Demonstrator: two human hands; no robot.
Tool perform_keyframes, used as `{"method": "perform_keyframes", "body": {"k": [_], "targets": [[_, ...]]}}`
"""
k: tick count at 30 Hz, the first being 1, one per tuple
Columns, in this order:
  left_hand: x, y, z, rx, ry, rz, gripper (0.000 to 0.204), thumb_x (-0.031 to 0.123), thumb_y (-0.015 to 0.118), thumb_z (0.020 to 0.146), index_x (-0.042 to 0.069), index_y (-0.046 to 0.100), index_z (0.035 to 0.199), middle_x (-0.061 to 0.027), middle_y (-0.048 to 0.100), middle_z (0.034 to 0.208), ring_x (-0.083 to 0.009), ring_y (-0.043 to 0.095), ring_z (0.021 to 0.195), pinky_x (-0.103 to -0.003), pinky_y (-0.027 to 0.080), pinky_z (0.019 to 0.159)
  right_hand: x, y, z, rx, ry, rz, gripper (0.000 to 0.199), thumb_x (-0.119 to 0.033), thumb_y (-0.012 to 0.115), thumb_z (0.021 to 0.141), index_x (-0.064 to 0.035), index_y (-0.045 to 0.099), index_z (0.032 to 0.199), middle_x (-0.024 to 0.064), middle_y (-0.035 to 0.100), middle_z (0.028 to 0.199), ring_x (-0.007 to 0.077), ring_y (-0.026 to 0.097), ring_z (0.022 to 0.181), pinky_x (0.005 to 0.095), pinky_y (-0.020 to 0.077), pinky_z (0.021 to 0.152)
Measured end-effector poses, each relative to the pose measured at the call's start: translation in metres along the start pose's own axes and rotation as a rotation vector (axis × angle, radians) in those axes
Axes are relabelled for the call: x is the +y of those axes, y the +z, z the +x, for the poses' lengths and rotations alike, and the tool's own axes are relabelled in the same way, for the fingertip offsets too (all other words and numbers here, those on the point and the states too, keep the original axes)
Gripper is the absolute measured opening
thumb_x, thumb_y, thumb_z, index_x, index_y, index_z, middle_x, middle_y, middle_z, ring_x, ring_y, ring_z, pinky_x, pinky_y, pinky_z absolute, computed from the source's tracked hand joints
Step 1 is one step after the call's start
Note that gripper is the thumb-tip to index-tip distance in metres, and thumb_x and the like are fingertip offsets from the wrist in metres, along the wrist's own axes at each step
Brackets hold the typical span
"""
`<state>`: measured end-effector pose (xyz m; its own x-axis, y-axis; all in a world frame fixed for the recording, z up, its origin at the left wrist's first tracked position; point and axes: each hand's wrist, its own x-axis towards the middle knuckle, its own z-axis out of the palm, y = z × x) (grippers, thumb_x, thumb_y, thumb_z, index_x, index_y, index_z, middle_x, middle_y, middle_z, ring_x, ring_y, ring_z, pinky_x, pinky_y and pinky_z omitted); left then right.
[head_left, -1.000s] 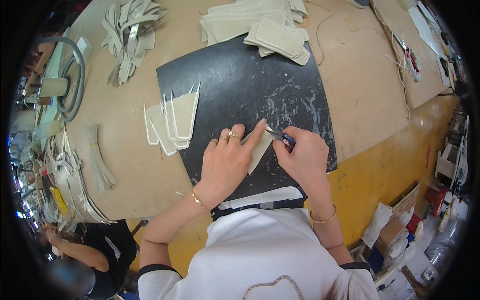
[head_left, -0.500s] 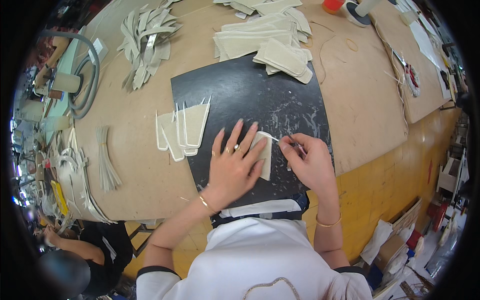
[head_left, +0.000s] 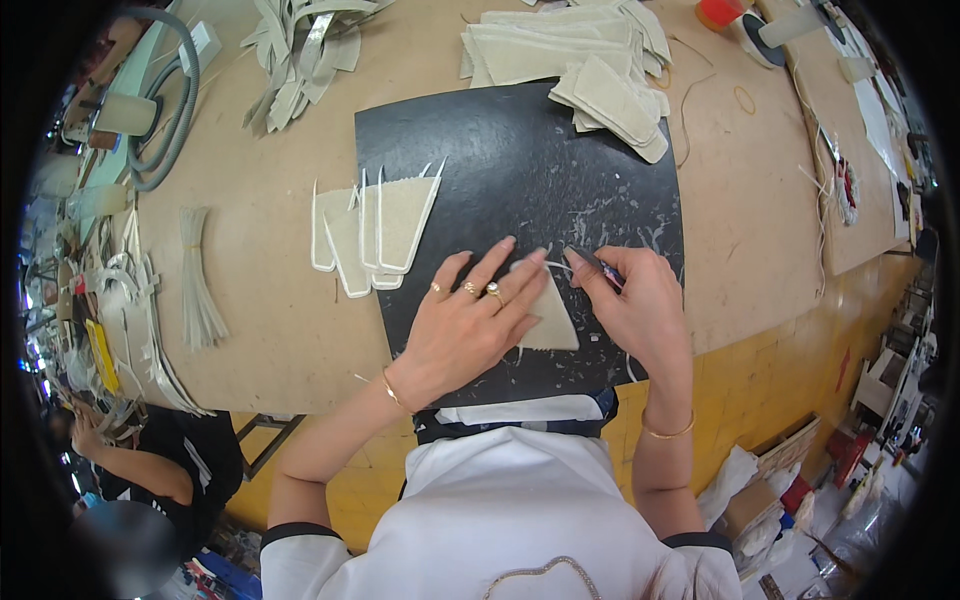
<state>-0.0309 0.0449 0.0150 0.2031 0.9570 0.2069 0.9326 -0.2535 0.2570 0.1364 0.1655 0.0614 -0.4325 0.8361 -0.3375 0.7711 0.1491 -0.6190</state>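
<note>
My left hand point(head_left: 470, 315) lies with fingers spread over a beige felt-like piece point(head_left: 553, 320), holding it down on the black cutting mat point(head_left: 500, 150). The piece's wide lower end shows; its upper part is under my fingers. A thin white strip point(head_left: 560, 266) runs from beneath my fingertips toward my right hand point(head_left: 640, 300). That hand is closed around a slim dark tool point(head_left: 608, 272), whose kind I cannot make out. Its thumb is by the strip's end; whether it pinches the strip is unclear. Left of my hands, several similar pieces point(head_left: 405, 215) edged with white strip overlap at the mat's border.
Stacked beige pieces point(head_left: 555, 50) lie at the far side, some on the mat. A bundle of thin white strips point(head_left: 200, 280) rests on the left. Beyond it are a grey hose point(head_left: 190, 95) and beige offcuts point(head_left: 305, 60). A person's arm point(head_left: 145, 470) shows at lower left.
The beige piece has turned under my left hand, so its wide end now points toward me. My right hand has come up beside the left fingertips. The whole view has shifted slightly.
</note>
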Motion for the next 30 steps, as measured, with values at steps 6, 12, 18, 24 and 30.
{"method": "perform_keyframes", "body": {"k": [6,12,18,24,30], "targets": [[0.038,0.013,0.004,0.186,-0.438,0.043,0.047,0.032,0.076,0.083,0.011,0.066,0.124,-0.0011,0.061,0.137,-0.0224,0.052,0.125,-0.04,0.031,0.101,-0.012,0.003,0.002,0.026,-0.056,-0.022,0.039,-0.033,0.07,0.092,0.0009,0.07,0.072,0.0103,0.048,0.048,0.0191,0.039,0.044,0.0361,0.0328,0.048],[0.024,0.01,-0.003,0.214,-0.46,-0.034,0.05,0.029,0.079,0.081,0.01,0.065,0.125,-0.0035,0.058,0.138,-0.0221,0.054,0.119,-0.037,0.031,0.098,-0.02,0.004,0.012,-0.059,-0.04,-0.028,0.044,-0.036,0.069,0.093,0.001,0.067,0.069,0.0075,0.049,0.047,0.0138,0.043,0.042,0.0326,0.0343,0.046],[0.014,0.007,0.0,0.137,-0.358,0.061,0.049,0.032,0.078,0.081,0.01,0.066,0.123,-0.0038,0.059,0.136,-0.0212,0.056,0.116,-0.035,0.032,0.094,-0.023,0.015,0.029,-0.042,-0.044,0.05,0.042,-0.032,0.068,0.093,0.0016,0.066,0.069,0.0073,0.048,0.048,0.0122,0.041,0.044,0.0313,0.0345,0.047],[0.013,0.008,0.002,0.146,-0.312,0.198,0.044,0.038,0.071,0.085,0.009,0.068,0.119,-0.0051,0.061,0.132,-0.0212,0.059,0.109,-0.036,0.037,0.085,-0.022,0.014,0.023,-0.073,-0.076,0.006,0.037,-0.026,0.071,0.091,0.003,0.063,0.069,0.0085,0.045,0.05,0.0148,0.037,0.046,0.0329,0.0327,0.047],[0.015,0.008,0.001,0.129,-0.314,0.222,0.044,0.039,0.07,0.086,0.01,0.068,0.119,-0.0054,0.061,0.133,-0.0217,0.059,0.11,-0.036,0.037,0.084,-0.02,0.005,0.014,-0.192,0.068,-0.09,0.026,-0.027,0.07,0.086,-0.0017,0.071,0.079,0.0114,0.062,0.058,0.0269,0.063,0.053,0.0355,0.0464,0.053]]}}
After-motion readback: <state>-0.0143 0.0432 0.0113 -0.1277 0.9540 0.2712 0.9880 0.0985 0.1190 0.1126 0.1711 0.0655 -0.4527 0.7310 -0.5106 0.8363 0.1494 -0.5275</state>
